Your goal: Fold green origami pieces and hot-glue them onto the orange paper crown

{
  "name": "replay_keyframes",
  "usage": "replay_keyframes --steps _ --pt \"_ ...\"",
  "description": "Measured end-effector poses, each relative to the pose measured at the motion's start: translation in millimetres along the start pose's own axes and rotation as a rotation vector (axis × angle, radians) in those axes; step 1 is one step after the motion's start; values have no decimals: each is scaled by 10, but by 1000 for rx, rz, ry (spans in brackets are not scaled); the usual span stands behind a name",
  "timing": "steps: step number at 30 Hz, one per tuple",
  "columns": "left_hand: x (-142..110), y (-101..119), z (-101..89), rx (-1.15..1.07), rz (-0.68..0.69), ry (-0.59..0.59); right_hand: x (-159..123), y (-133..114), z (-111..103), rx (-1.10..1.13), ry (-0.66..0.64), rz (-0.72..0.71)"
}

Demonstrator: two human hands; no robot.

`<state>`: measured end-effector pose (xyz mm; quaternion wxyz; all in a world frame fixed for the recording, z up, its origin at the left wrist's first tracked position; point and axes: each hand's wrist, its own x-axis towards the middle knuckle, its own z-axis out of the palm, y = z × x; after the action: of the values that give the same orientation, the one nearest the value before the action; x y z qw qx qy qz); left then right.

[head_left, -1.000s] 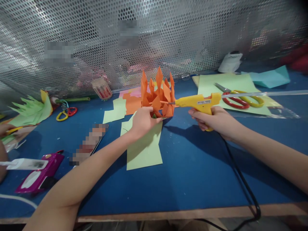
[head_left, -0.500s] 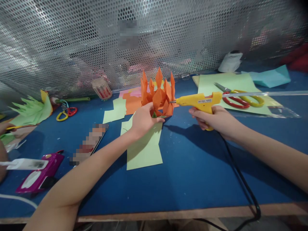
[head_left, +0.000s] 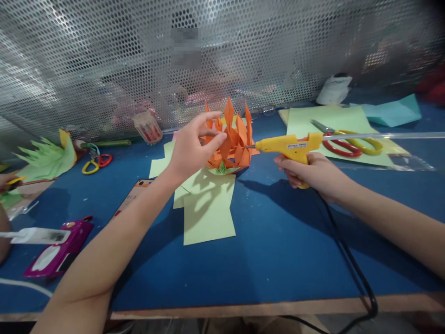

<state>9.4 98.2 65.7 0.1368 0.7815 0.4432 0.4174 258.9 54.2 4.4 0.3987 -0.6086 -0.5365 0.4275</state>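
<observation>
An orange folded-paper flower (head_left: 241,131) with pointed upright petals and a green base piece stands on pale green paper sheets (head_left: 208,218). My left hand (head_left: 194,146) is raised at the flower's left side, thumb and index finger apart, nothing visible between them. It overlaps some petals, so I cannot tell whether the thumb touches one. In my right hand (head_left: 308,171) is a yellow hot glue gun (head_left: 288,144), gripped by its handle. Its nozzle points left, close to the flower's right edge. A long clear glue stick (head_left: 375,136) sticks out of its back.
Scissors (head_left: 347,144) lie on green paper at right. A phone (head_left: 141,185), a purple case (head_left: 66,253) and small scissors (head_left: 97,162) lie at left. Another person's hand (head_left: 7,182) shows at the left edge. A perforated metal panel (head_left: 146,55) borders the back; a black cord (head_left: 347,250) crosses the front edge.
My left hand has let go of the flower's base and risen beside the petals, with thumb and index finger spread. My right hand and the glue gun have hardly moved.
</observation>
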Motion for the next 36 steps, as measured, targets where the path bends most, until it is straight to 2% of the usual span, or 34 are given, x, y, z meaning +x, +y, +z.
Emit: replay_keyframes --steps 3,7,14,21,26,28,31,36 --pt "33 -1 -96 -32 64 1 -17 -33 4 19 -11 13" --pt "61 21 -170 -29 69 -6 -19 -47 17 36 1 1" --pt "26 23 -88 38 60 -37 -12 -22 4 4 11 -11" --pt "-41 94 -75 147 312 27 -12 -20 7 5 19 0" --pt "-14 110 -139 198 335 31 -25 -57 26 62 25 11" --pt "14 96 -185 226 288 -48 -29 -74 30 95 25 11" --pt "44 64 -250 293 184 -295 -29 -89 30 133 27 15" --pt "37 13 -234 442 135 -569 -24 -96 27 138 18 18"
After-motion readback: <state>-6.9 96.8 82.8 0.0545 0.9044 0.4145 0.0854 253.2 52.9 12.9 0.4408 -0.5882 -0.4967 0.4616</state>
